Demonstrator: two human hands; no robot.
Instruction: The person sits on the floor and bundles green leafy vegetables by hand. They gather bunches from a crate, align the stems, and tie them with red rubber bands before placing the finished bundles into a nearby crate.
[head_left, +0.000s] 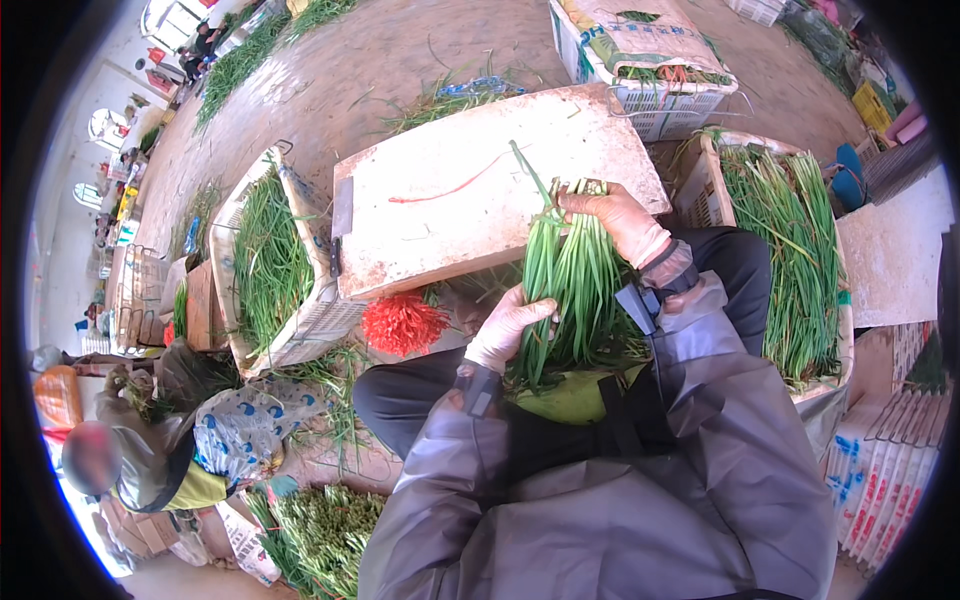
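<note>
A bunch of green garlic chives (589, 262) hangs over my lap, its cut stem ends up and its leaves down. My right hand (621, 217), in a thin glove, grips it near the stem ends. Lower down, my left hand (511, 324), gloved too, closes around leaves on the bunch's left side. One long leaf (529, 169) sticks up past the stems. Just beyond stands a pale, worn board (465, 161) with a loose red strip (454, 189) on it. A broad-bladed knife (343, 210) lies along the board's left edge. Red ties (405, 324) hang in a tuft below the front edge.
Crates of chives stand left (274, 259) and right (784, 262) of me. A covered crate (667, 97) is beyond the board. A co-worker (150, 442) sits at left. Bundled chives (330, 529) lie at lower left. Stacked folded crates (885, 465) are at lower right.
</note>
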